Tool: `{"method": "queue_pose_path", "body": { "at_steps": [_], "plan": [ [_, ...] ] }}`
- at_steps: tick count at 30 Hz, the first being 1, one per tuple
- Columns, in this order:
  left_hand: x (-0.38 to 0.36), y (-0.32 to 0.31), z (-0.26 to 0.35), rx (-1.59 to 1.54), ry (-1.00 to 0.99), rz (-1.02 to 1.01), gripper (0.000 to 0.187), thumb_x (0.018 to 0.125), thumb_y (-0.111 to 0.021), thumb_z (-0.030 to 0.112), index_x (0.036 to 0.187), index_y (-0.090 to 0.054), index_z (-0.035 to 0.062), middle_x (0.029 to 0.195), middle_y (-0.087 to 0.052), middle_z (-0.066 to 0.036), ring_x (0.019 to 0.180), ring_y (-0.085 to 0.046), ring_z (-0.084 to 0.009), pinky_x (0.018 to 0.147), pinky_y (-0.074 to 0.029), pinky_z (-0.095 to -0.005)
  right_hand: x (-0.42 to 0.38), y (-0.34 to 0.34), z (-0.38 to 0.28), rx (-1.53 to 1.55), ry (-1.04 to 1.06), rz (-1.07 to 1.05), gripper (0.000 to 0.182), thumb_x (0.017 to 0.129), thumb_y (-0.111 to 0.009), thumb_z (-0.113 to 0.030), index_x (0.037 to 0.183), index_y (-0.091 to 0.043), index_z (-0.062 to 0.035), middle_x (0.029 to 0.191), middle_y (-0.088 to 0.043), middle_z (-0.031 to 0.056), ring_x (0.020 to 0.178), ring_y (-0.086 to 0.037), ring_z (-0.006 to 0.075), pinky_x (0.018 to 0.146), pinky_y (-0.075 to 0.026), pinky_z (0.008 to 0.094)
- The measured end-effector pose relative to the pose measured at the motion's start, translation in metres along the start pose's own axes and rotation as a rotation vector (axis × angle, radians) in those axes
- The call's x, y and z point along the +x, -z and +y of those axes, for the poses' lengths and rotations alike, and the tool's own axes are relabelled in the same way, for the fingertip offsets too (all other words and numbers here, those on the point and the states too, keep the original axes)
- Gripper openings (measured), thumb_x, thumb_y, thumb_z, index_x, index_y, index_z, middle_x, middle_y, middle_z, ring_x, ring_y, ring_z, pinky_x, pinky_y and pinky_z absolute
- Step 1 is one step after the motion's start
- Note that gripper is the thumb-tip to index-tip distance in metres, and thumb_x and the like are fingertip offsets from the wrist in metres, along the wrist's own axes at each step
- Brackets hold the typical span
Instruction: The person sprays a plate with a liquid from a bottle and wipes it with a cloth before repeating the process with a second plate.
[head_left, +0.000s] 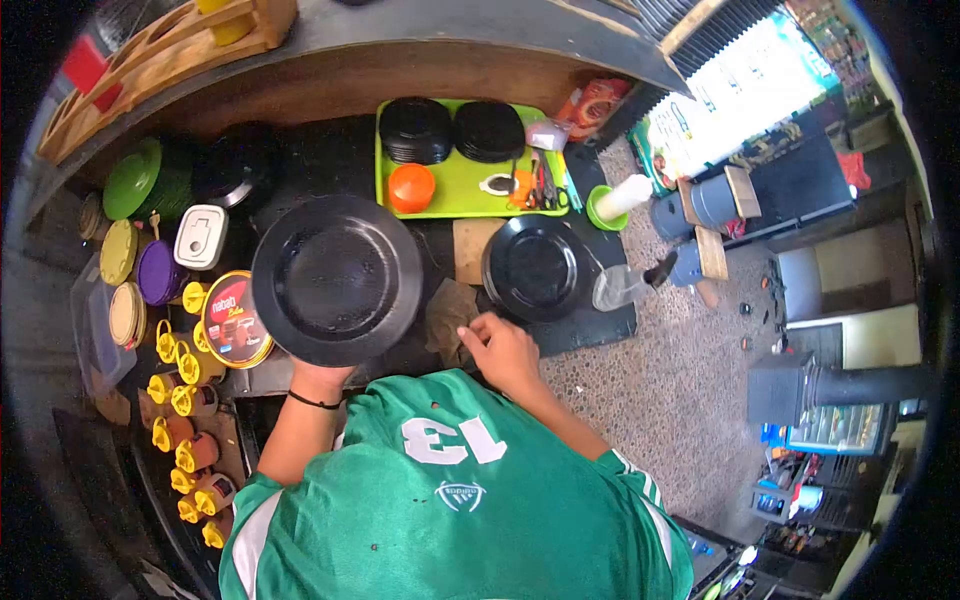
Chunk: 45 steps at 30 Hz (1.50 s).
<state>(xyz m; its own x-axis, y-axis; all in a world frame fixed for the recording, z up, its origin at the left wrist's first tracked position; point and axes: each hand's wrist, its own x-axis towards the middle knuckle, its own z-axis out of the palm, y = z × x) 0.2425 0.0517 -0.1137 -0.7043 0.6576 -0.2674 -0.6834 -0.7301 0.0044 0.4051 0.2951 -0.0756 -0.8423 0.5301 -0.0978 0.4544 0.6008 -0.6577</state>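
Observation:
My left hand (322, 373) holds up a large black plate (338, 280) from its near edge, its fingers hidden beneath the plate. The plate faces up, and its surface has a wet-looking shine. Just to the right, my right hand (503, 350) pinches a crumpled grey-brown cloth (453, 318) between thumb and fingers. A second black plate (538, 270) lies on the dark tabletop beyond my right hand. Left of the held plate stands a round tub with a red-brown lid (238, 318).
A lime-green tray (440, 203) at the back carries stacked black plates (416, 130), an orange bowl (411, 188) and utensils. Several yellow-lidded jars (196, 452) stand at left. A clear cup (618, 287) and a white bottle (622, 198) are near the right edge.

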Motion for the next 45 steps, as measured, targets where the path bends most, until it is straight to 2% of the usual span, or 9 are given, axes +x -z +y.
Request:
{"method": "queue_pose_path", "body": {
  "at_steps": [6, 13, 24, 26, 31, 33, 39, 41, 45],
  "plan": [
    [-0.005, 0.011, 0.002, 0.005, -0.033, 0.063, 0.060, 0.104, -0.047, 0.052, 0.149, -0.052, 0.0148, 0.155, -0.050, -0.014, 0.141, -0.048, -0.0396, 0.119, -0.034, -0.0609, 0.021, -0.035, 0.027, -0.238, -0.273, -0.258, 0.053, 0.089, -0.069, -0.060, 0.111, -0.072, -0.0122, 0.108, -0.076, 0.0149, 0.104, -0.072, 0.0379, 0.087, -0.056, 0.0502],
    [-0.008, 0.006, 0.002, 0.018, -0.009, -0.085, 0.061, 0.103, -0.044, 0.054, 0.148, -0.054, 0.0136, 0.154, -0.052, -0.014, 0.140, -0.048, -0.0379, 0.120, -0.035, -0.0586, 0.032, -0.053, 0.032, -0.117, -0.038, -0.092, 0.034, 0.095, -0.071, -0.042, 0.097, -0.071, -0.0079, 0.087, -0.072, 0.0161, 0.082, -0.071, 0.0358, 0.077, -0.054, 0.0484],
    [0.002, -0.022, -0.011, -0.016, 0.035, -0.046, 0.062, 0.103, -0.043, 0.055, 0.149, -0.053, 0.0137, 0.154, -0.052, -0.013, 0.137, -0.052, -0.0383, 0.117, -0.038, -0.0582, 0.053, 0.093, -0.061, 1.129, 0.065, 0.459, 0.016, 0.106, -0.059, -0.026, 0.098, -0.053, -0.0143, 0.086, -0.051, -0.0072, 0.066, -0.045, 0.0022, 0.054, -0.038, 0.0206],
    [0.005, -0.024, -0.014, -0.013, 0.045, -0.044, 0.062, 0.104, -0.043, 0.055, 0.149, -0.053, 0.0137, 0.154, -0.052, -0.013, 0.137, -0.052, -0.0383, 0.117, -0.038, -0.0583, 0.042, 0.144, -0.087, 1.097, 0.495, 0.439, 0.045, 0.108, -0.047, -0.050, 0.122, -0.058, -0.0079, 0.120, -0.066, 0.0057, 0.114, -0.061, 0.0171, 0.100, -0.049, 0.0382],
    [0.011, -0.027, -0.019, -0.004, 0.087, -0.076, 0.062, 0.104, -0.043, 0.055, 0.150, -0.052, 0.0139, 0.154, -0.051, -0.014, 0.138, -0.052, -0.0383, 0.118, -0.038, -0.0585, 0.024, 0.163, -0.116, 1.304, 1.062, 0.435, 0.092, 0.096, -0.043, -0.077, 0.145, -0.048, 0.0009, 0.147, -0.054, 0.0164, 0.139, -0.049, 0.0364, 0.121, -0.033, 0.0541],
    [0.015, -0.030, -0.022, -0.014, 0.098, -0.092, 0.062, 0.104, -0.043, 0.055, 0.150, -0.052, 0.0140, 0.154, -0.051, -0.014, 0.138, -0.052, -0.0383, 0.118, -0.038, -0.0586, 0.034, 0.132, -0.088, 1.487, 0.927, 0.669, 0.099, 0.093, -0.043, -0.081, 0.151, -0.043, 0.0001, 0.153, -0.049, 0.0168, 0.144, -0.045, 0.0347, 0.123, -0.029, 0.0545],
    [0.012, -0.026, -0.018, -0.023, 0.091, -0.059, 0.062, 0.104, -0.042, 0.055, 0.150, -0.052, 0.0142, 0.155, -0.051, -0.014, 0.138, -0.051, -0.0382, 0.118, -0.038, -0.0589, 0.028, 0.091, -0.051, 1.408, 0.756, 0.318, 0.097, 0.090, -0.052, -0.080, 0.153, -0.041, -0.0065, 0.155, -0.046, 0.0102, 0.146, -0.042, 0.0298, 0.122, -0.031, 0.0515],
    [0.010, -0.024, -0.017, -0.021, 0.089, -0.041, 0.063, 0.104, -0.042, 0.055, 0.150, -0.052, 0.0143, 0.155, -0.050, -0.014, 0.138, -0.051, -0.0382, 0.118, -0.038, -0.0590, 0.022, 0.096, -0.031, 1.245, 0.308, -0.097, 0.091, 0.091, -0.063, -0.071, 0.153, -0.040, -0.0079, 0.155, -0.046, 0.0073, 0.146, -0.041, 0.0269, 0.121, -0.034, 0.0484],
    [0.008, -0.021, -0.016, -0.021, 0.097, -0.016, 0.063, 0.104, -0.042, 0.055, 0.150, -0.051, 0.0144, 0.155, -0.050, -0.014, 0.139, -0.051, -0.0382, 0.118, -0.038, -0.0592, 0.010, 0.088, 0.025, 0.842, 0.572, -0.059, 0.071, 0.096, -0.069, -0.046, 0.151, -0.044, -0.0084, 0.153, -0.048, 0.0076, 0.142, -0.045, 0.0251, 0.119, -0.037, 0.0456]
  ]
}}
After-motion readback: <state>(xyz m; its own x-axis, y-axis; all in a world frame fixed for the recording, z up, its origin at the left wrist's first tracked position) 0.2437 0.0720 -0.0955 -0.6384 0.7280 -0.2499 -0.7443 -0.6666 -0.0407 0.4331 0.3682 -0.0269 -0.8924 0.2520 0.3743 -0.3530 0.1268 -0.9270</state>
